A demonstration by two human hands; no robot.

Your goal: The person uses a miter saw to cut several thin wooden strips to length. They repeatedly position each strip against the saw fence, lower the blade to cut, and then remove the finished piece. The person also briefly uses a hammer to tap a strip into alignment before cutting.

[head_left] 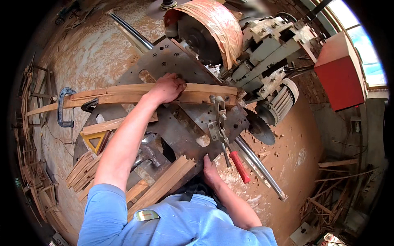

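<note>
Across the steel surface (180, 63), my left hand (168, 88) grasps the curved wood (133, 96), likely steadying it alongside the red-handled clamp (221, 115); right hand (211, 174) at edge, can't tell its grip.

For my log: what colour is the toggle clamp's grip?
The grip is red, clearest in head view.

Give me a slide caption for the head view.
Left hand on long wooden pieces, right hand at the edge of the metal table.
</note>
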